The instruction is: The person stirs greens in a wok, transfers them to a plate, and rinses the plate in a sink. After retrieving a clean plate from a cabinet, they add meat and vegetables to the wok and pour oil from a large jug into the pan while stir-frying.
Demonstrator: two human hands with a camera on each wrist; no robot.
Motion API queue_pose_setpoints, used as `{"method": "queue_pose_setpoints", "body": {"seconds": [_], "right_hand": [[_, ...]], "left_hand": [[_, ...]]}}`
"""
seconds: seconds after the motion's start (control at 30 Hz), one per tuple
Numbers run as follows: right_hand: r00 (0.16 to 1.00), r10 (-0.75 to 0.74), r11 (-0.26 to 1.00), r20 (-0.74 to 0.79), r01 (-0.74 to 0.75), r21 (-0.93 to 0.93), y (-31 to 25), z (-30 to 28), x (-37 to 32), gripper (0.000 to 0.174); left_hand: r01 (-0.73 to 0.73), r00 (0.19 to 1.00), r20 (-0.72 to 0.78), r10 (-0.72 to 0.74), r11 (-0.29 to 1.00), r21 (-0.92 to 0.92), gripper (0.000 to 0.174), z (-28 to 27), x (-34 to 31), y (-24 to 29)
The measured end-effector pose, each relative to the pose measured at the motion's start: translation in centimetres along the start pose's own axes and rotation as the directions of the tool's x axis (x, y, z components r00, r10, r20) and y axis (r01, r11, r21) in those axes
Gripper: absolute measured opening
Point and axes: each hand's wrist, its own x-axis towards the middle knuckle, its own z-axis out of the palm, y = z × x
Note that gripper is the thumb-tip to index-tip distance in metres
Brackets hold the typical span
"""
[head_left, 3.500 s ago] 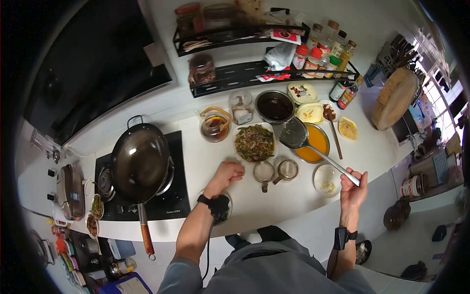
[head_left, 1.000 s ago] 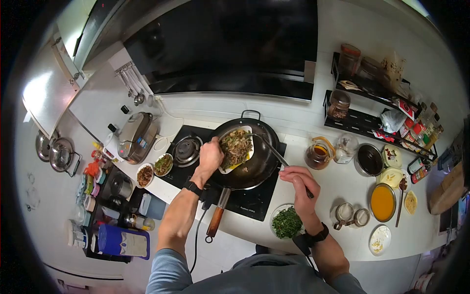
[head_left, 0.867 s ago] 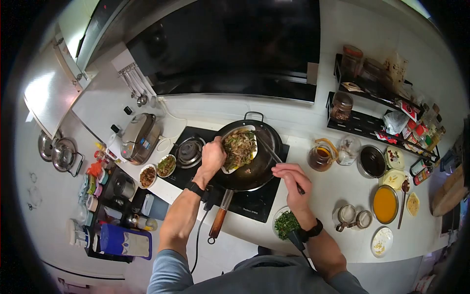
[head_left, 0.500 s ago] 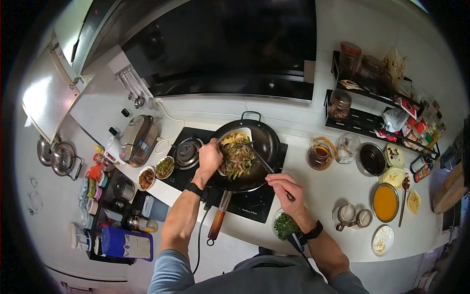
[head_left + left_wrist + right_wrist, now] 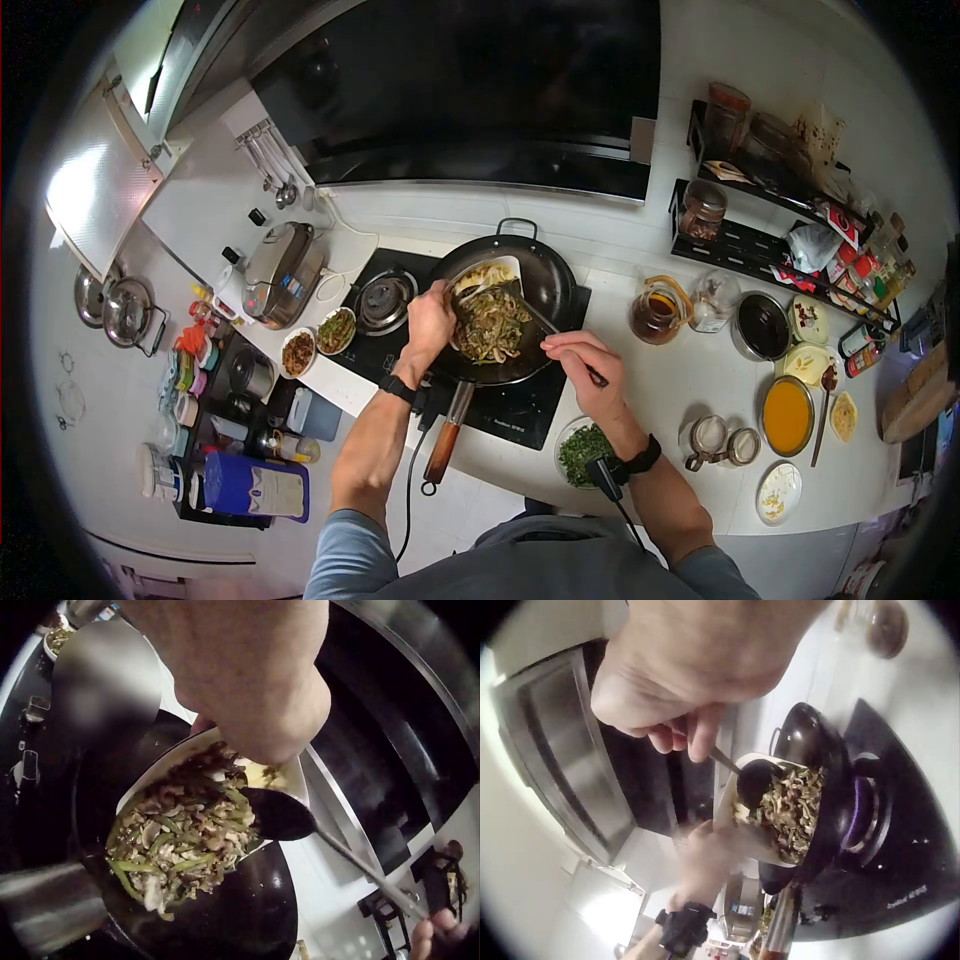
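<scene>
My left hand (image 5: 430, 322) grips the left side of a white dish (image 5: 508, 266), tilted low over the black wok (image 5: 550, 285). Cooked green beans and sliced meat (image 5: 180, 847) lie heaped from the dish toward the wok. In my right hand (image 5: 590, 372) is a long-handled ladle (image 5: 757, 781), held by its handle. Its dark bowl presses against the food on the dish's far side. The dish's upper part shows bare, with yellowish juice on it.
The wok's wooden handle (image 5: 441, 455) points toward me, and a flame (image 5: 855, 817) glows beneath the wok. Chopped greens (image 5: 588, 455) stand at front right. A glass teapot (image 5: 655, 312) and a bowl of orange liquid (image 5: 787, 416) are farther right. Two small food dishes (image 5: 336, 331) sit left.
Both hands have come from the counter to the wok, the left bringing the dish. Over the last second the ladle has pushed the food down the dish toward me, baring its far end.
</scene>
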Motion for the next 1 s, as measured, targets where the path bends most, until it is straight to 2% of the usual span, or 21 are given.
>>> {"method": "queue_pose_setpoints", "body": {"seconds": [0.13,0.2,0.33,0.47,0.57,0.63,0.73,0.8,1.0], "right_hand": [[1.0,-0.001,0.998,0.028,0.003,-0.06,0.8,0.2,-1.2,0.012],[0.997,0.021,0.997,0.077,-0.015,-0.08,1.1,0.5,-1.3,0.011],[0.996,0.06,0.992,0.071,-0.051,-0.114,-0.9,-0.5,-0.8,0.012],[0.999,-0.046,0.998,0.019,0.047,-0.048,-3.1,-1.4,1.6,0.014],[0.997,-0.077,0.996,0.006,0.077,-0.041,-2.9,-0.9,2.2,0.021],[0.994,-0.049,0.997,-0.1,0.054,0.053,-2.4,0.4,2.1,0.024],[0.985,-0.012,0.997,-0.174,0.026,0.079,-1.6,2.2,1.9,0.028],[0.989,-0.026,0.995,-0.147,0.039,0.09,-1.7,2.8,1.8,0.024],[0.997,-0.056,0.994,-0.046,0.06,0.09,-1.7,3.8,0.3,0.019]], "left_hand": [[0.007,0.998,-0.06,-0.007,1.0,-0.007,0.022,-0.2,0.4,-0.1],[0.031,0.989,-0.141,-0.04,0.997,-0.064,0.022,-0.8,1.5,-0.1],[0.029,0.97,-0.239,-0.048,0.996,-0.081,0.026,-1.9,3.3,0.1],[0.033,0.971,-0.232,-0.048,0.997,-0.07,0.027,-1.6,2.8,-0.1],[0.164,0.973,-0.138,-0.183,0.977,-0.138,0.03,-1.6,1.5,0.3],[0.195,0.967,-0.132,-0.218,0.967,-0.166,0.032,-1.1,0.7,-0.2],[0.248,0.951,-0.128,-0.283,0.939,-0.237,0.029,-1.2,0.1,0.2],[0.295,0.944,-0.06,-0.325,0.911,-0.288,0.032,-1.8,-0.2,0.4],[0.304,0.941,-0.036,-0.336,0.888,-0.344,0.032,-2.2,-0.5,-0.1]]}}
